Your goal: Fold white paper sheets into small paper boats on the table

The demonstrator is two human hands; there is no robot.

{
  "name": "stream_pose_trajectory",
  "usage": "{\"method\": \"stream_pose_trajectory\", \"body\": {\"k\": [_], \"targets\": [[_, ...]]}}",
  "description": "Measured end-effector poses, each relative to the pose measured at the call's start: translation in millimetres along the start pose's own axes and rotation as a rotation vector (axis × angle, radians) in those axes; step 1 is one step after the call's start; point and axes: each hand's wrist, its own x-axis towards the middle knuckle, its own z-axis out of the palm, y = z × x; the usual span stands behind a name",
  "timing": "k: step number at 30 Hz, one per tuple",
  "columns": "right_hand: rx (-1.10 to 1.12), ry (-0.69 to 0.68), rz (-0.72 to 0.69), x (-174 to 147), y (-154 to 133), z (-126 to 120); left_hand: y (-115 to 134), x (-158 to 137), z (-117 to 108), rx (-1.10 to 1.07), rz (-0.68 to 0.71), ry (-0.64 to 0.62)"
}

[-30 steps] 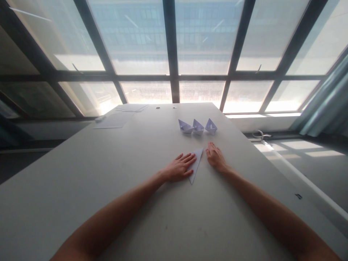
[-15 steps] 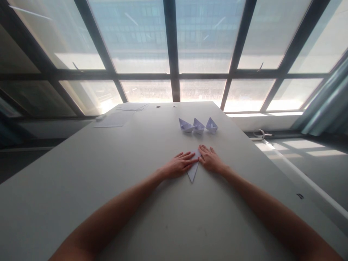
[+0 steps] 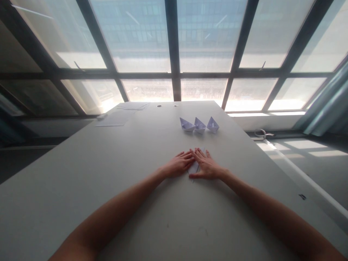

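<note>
A folded piece of white paper [image 3: 194, 168] lies flat on the table, mostly covered by my two hands. My left hand [image 3: 178, 164] rests on its left side with the fingers stretched out. Over its right side my right hand [image 3: 206, 165] is spread, its thumb near the paper's lower point and its fingertips meeting the left fingers. Beyond the hands stand three folded paper boats: the left boat [image 3: 187, 125], the middle boat [image 3: 199, 126] and the right boat [image 3: 212, 125].
Sheets of white paper [image 3: 111, 119] lie at the table's far left. The white table [image 3: 136, 145] reaches toward a large framed window [image 3: 175, 83]. To the right, past the table edge, is a pale pipe [image 3: 304, 177] and a coiled cable [image 3: 260, 134].
My right hand has moved left and nearer over the folded paper, spreading its thumb and covering more of it. My left hand has stayed almost in place.
</note>
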Motion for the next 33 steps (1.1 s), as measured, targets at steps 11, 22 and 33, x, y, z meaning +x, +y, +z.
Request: {"method": "stream_pose_trajectory", "body": {"k": [11,22,33], "targets": [[0.033,0.004,0.084,6,1,6,-1,-2,0,0.011,0.021,-0.022],[0.044,-0.028,-0.027,0,5,2,-4,-2,6,0.011,-0.055,-0.046],[-0.116,0.093,0.221,10,26,11,-10,1,13,0.084,-0.066,-0.038]]}}
